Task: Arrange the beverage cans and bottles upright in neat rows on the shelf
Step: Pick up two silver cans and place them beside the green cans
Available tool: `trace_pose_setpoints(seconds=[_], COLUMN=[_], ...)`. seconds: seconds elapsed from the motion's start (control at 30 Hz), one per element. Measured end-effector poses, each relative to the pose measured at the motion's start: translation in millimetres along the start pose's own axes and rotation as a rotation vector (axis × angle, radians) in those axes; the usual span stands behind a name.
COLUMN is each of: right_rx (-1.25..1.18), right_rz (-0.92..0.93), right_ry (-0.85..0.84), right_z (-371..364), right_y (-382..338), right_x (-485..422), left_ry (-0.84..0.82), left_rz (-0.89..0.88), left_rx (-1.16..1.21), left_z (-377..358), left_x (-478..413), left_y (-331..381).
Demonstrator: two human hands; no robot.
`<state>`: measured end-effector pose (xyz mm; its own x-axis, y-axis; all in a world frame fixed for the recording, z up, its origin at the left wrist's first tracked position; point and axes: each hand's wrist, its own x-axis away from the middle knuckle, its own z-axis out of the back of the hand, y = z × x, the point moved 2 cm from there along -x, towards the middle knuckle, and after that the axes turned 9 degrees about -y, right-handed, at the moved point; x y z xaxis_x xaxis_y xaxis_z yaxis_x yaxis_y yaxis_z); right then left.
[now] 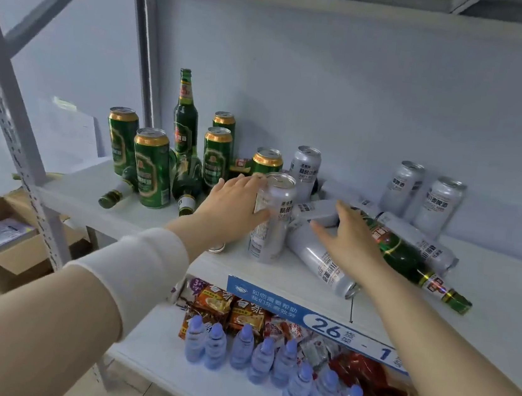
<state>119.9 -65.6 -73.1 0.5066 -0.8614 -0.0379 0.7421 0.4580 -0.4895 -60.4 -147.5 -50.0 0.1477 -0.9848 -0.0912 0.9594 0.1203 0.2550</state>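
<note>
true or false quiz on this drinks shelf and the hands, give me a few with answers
1. The left hand grips an upright silver can. True.
2. Every green bottle stands upright. False: a tall bottle stands at the back, but a lying green bottle rests on its side by the right hand.
3. The back-right silver cans stand upright near the wall. True.
4. The lower shelf holds milk cartons. False: it holds water bottles and snack packets.
</note>
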Motion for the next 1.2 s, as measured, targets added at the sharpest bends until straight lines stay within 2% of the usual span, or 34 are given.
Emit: trace_pose_setpoints(seconds=[0.23, 0.47, 0.77, 0.9, 1.03, 1.2], right_rx=[-0.136, -0.110, -0.123, -0.337, -0.611, -0.789], right_rz=[0.007, -0.045, -0.220, -0.233, -0.273, -0.222], right_ry=[0.012, -0.067, 0.118, 0.265, 0.331, 0.478], right_z=[6.2, -15.8, -52.6, -66.0, -60.6, -34.1], right_y=[18.3, 55.1, 88.5, 83.6, 79.7, 74.5], right_x=[-24.9, -15.1, 26.5, 27.8, 35.6, 34.9], left_ry=[0.060, 0.026, 0.137, 0.161, 0.135, 0.093], left_rz=[0.021, 0.023, 0.000, 0.002, -0.034, -0.071], left_rx=[0.228, 0.697, 0.884, 0.910, 0.951, 0.970], left_z=[-8.9, -46.5, -67.4, -68.2, -70.1, -69.9], left_x=[-22.0, -38.6, -49.8, -52.8, -53.6, -52.4], left_y=[-12.7, -13.9, -12.2, -16.8, -20.3, -16.9])
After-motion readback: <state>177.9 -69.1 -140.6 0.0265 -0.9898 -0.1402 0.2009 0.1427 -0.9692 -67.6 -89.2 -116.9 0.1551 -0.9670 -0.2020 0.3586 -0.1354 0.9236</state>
